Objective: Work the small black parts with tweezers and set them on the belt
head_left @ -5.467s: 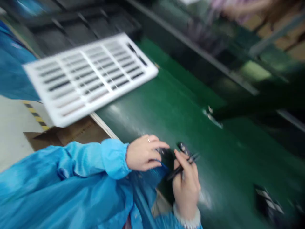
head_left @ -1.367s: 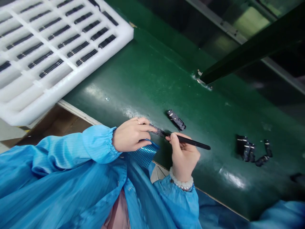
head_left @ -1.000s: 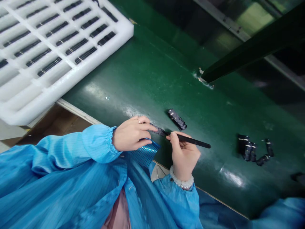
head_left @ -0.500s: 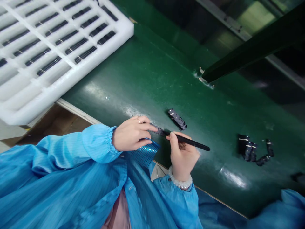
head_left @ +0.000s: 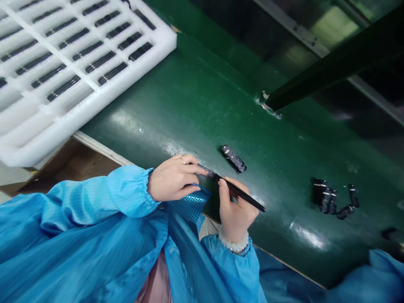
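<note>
My right hand (head_left: 236, 206) is closed around a slim, flat black tool (head_left: 248, 196), whose exact kind I cannot make out. It slants down to the right across the fingers. Its left end meets a small dark plastic part (head_left: 206, 171) at the bench's near edge. My left hand (head_left: 173, 179) has its fingertips pressed on that part, with the thumb lower down beside a blue dotted sheet (head_left: 191, 204). Just beyond my hands, a narrow stack of similar black parts (head_left: 233, 158) lies on the green bench (head_left: 189, 97).
A white foam tray (head_left: 126, 90) at upper left holds rows of black parts in slots. Bundles of black parts (head_left: 328, 196) lie at the right. A dark post (head_left: 303, 84) rises from the bench. Another person's blue sleeve (head_left: 369, 277) shows at lower right.
The black tool has tilted more steeply, its free end dropping toward me and to the left. My right hand has shifted slightly left and down; my left hand stays nearly still.
</note>
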The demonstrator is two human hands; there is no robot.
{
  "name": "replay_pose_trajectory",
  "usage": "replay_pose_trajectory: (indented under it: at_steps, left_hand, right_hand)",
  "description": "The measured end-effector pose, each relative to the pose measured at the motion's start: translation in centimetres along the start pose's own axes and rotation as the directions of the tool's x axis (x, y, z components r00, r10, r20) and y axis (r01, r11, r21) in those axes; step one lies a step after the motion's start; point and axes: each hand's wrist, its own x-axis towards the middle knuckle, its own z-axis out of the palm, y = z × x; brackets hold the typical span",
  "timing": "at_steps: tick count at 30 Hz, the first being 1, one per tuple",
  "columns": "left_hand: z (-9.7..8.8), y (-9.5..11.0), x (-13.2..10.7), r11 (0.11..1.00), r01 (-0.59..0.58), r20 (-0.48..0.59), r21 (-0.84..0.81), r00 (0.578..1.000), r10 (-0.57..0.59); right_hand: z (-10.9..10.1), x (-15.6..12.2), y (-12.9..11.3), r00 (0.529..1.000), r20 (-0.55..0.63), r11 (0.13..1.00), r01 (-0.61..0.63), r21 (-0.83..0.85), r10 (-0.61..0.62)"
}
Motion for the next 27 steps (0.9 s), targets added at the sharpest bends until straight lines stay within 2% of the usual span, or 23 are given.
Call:
replay_pose_trajectory:
  at_steps: [9, 18, 23, 27]
  left_hand:
    - [-0.1, 0.0, -0.1, 1.000, -0.005, -0.016, -0.007, 1.000, 0.005]
    - [-0.1, 0.1, -0.1, 1.000, 0.013, -0.001, -0.005, 1.000, -0.013]
    - [-0.1, 0.0, -0.1, 1.000, 0.005, -0.014, -0.003, 1.000, -0.005]
    - [-0.1, 0.1, -0.1, 1.000, 0.001, -0.027, -0.010, 1.000, -0.001]
  right_hand:
    - [0.0, -0.3, 0.2, 0.999, 0.031, 1.000, 0.016, -0.013, -0.015]
    - [-0.4, -0.8, 0.0, 0.986, 0.076, 0.989, 0.146, 0.018, -0.147]
    - [-0.5, -1.0, 0.2, 0.997, 0.025, 0.992, 0.071, 0.105, -0.074]
    - [-0.6, -1.0, 0.2, 0.998, 0.051, 0.994, 0.043, 0.103, -0.048]
